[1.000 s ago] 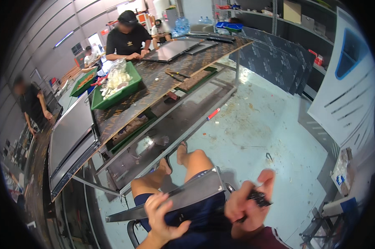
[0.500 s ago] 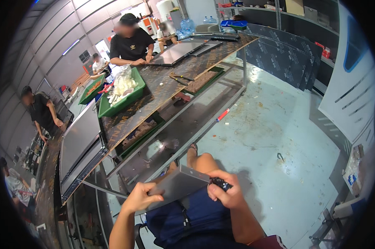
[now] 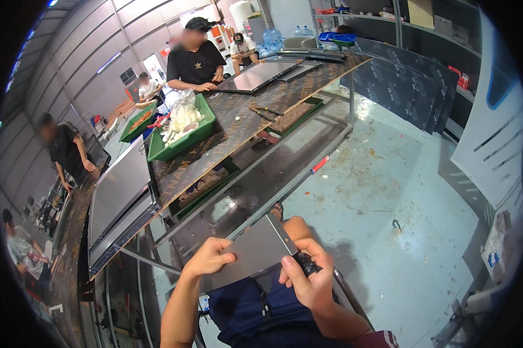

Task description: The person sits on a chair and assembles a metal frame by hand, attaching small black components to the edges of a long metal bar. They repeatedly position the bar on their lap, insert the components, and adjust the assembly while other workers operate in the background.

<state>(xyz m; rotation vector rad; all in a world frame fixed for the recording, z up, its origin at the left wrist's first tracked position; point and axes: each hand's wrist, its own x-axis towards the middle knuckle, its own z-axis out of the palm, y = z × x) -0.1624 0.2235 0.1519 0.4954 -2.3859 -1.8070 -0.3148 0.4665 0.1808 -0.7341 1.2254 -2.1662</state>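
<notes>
A flat grey metal panel (image 3: 255, 246) lies tilted above my lap. My left hand (image 3: 211, 258) grips it at its left side, thumb on the upper face and fingers out of sight beneath. At the opposite edge, my right hand (image 3: 311, 281) is closed around a shiny black crumpled bundle (image 3: 308, 263), which looks like plastic or tape. That bundle sits against the panel's right edge, and my right thumb rests close to the corner. Dark blue cloth (image 3: 244, 310) covers my lap below.
A long workbench (image 3: 223, 139) carries a green tray (image 3: 180, 130) of white pieces, pliers (image 3: 265, 112) and large framed panels (image 3: 258, 75). One person (image 3: 195, 64) works behind it, another (image 3: 70, 151) at the left. A red tube (image 3: 319, 165) lies on the floor.
The panel has tipped so that more of its flat face shows. My right hand has turned, its thumb now raised near the panel's corner. The whole view has shifted slightly.
</notes>
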